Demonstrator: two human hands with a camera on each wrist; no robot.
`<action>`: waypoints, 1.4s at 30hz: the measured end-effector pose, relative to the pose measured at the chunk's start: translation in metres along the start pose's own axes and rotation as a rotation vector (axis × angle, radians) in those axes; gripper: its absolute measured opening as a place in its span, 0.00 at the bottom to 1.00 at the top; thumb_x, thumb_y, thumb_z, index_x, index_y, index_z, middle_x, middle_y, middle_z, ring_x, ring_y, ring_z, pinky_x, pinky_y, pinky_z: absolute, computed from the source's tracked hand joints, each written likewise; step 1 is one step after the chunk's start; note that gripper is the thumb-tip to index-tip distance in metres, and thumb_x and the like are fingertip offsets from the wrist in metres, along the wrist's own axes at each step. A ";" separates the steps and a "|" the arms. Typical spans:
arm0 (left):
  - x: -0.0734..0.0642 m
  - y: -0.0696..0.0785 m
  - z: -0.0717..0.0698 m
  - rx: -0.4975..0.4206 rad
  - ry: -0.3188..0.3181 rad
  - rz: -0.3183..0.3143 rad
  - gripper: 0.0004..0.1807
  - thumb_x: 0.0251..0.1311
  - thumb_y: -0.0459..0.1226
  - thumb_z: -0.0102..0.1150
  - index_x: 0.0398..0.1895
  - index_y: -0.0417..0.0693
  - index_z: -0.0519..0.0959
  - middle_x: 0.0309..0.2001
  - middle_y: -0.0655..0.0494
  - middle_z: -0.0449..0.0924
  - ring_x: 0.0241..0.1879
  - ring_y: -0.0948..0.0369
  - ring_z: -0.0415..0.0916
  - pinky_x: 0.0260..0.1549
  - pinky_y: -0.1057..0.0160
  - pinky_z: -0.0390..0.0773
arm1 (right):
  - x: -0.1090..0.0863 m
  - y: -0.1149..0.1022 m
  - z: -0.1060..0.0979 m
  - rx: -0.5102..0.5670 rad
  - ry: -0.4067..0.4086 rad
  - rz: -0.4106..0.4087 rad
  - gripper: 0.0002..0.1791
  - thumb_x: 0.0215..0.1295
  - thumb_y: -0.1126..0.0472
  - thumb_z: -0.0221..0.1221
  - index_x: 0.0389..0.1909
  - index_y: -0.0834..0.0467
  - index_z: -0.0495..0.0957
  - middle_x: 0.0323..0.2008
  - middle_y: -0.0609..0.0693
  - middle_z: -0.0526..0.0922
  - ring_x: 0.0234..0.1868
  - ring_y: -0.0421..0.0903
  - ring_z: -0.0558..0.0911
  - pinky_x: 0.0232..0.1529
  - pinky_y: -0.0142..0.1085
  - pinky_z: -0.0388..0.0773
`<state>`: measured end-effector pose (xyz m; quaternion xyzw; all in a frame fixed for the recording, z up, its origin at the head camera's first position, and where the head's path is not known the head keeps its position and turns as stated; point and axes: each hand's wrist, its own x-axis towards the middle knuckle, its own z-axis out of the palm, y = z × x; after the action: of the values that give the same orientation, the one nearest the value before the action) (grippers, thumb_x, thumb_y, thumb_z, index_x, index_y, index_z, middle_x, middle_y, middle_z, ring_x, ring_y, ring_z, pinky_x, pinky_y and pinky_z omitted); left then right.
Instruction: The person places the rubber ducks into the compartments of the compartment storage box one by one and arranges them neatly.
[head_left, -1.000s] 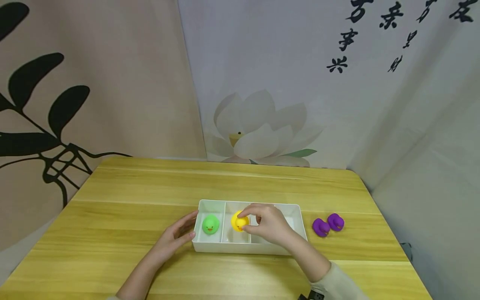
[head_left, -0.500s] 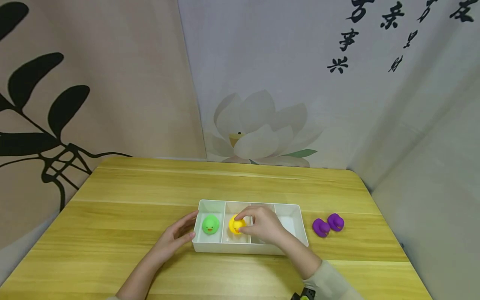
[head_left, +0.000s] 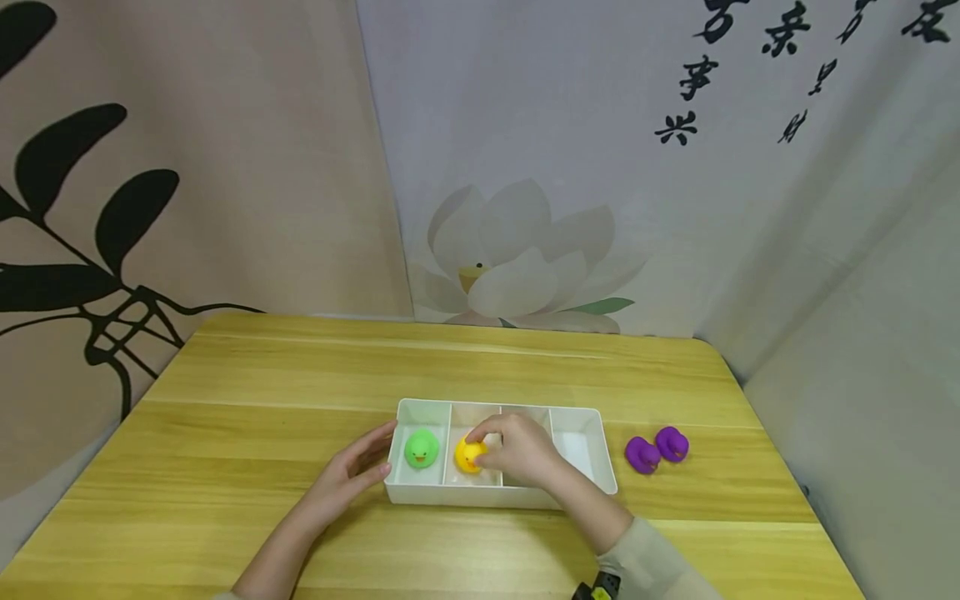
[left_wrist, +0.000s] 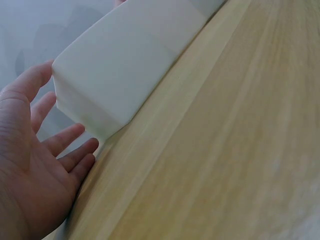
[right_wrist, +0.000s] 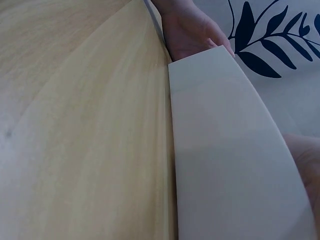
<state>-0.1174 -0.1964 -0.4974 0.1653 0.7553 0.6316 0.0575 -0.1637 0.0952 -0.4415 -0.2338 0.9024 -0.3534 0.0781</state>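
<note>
A white compartment tray (head_left: 465,495) stands on the wooden table. In its second compartment from the left is a yellow rubber duck (head_left: 467,457), which my right hand (head_left: 523,454) pinches between thumb and fingers. The leftmost compartment holds a green rubber duck (head_left: 422,448). My left hand (head_left: 349,471) rests against the tray's left end with its fingers spread. Up close in the left wrist view, the thumb of my left hand (left_wrist: 37,150) touches the tray's corner. The right wrist view shows mostly the tray's front wall (right_wrist: 225,150); the yellow duck is hidden there.
Two purple rubber ducks, one nearer (head_left: 642,456) and one farther (head_left: 672,444), sit on the table (head_left: 300,375) right of the tray. Printed curtains (head_left: 525,125) hang behind the table.
My right hand has moved slightly left with the yellow duck, deeper into the second compartment. My left hand and the tray have stayed in place.
</note>
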 end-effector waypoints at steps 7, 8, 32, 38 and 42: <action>0.001 -0.001 0.000 0.003 0.001 0.016 0.30 0.66 0.31 0.55 0.71 0.42 0.61 0.62 0.37 0.68 0.60 0.42 0.64 0.54 0.64 0.68 | 0.002 -0.003 0.000 -0.045 -0.012 0.018 0.12 0.48 0.62 0.72 0.36 0.51 0.86 0.36 0.38 0.84 0.47 0.46 0.79 0.49 0.45 0.73; 0.001 -0.001 0.000 0.003 0.001 0.016 0.30 0.66 0.31 0.55 0.71 0.42 0.61 0.62 0.37 0.68 0.60 0.42 0.64 0.54 0.64 0.68 | 0.002 -0.004 0.000 -0.050 -0.015 0.027 0.12 0.48 0.62 0.72 0.36 0.50 0.86 0.36 0.38 0.83 0.47 0.46 0.78 0.49 0.46 0.73; -0.011 0.006 0.015 -0.005 0.025 -0.005 0.30 0.66 0.32 0.55 0.71 0.44 0.61 0.64 0.37 0.66 0.62 0.41 0.63 0.55 0.62 0.67 | -0.042 -0.001 -0.033 0.034 0.211 -0.123 0.13 0.49 0.61 0.72 0.38 0.49 0.86 0.41 0.37 0.83 0.20 0.36 0.67 0.21 0.30 0.66; -0.012 0.006 0.015 -0.004 0.019 0.009 0.30 0.66 0.32 0.54 0.71 0.43 0.60 0.64 0.37 0.66 0.62 0.41 0.63 0.55 0.64 0.67 | -0.058 0.004 -0.048 0.072 0.270 -0.154 0.13 0.50 0.62 0.72 0.38 0.50 0.86 0.40 0.37 0.83 0.20 0.36 0.67 0.21 0.30 0.67; -0.012 0.006 0.014 -0.008 0.018 0.007 0.30 0.66 0.32 0.54 0.71 0.43 0.60 0.64 0.37 0.66 0.62 0.41 0.62 0.54 0.66 0.67 | -0.069 0.011 -0.059 0.089 0.316 -0.153 0.15 0.49 0.63 0.73 0.38 0.46 0.85 0.39 0.37 0.83 0.21 0.36 0.68 0.19 0.30 0.67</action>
<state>-0.1013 -0.1859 -0.4956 0.1620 0.7527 0.6363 0.0489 -0.1251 0.1705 -0.4070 -0.2398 0.8665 -0.4301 -0.0818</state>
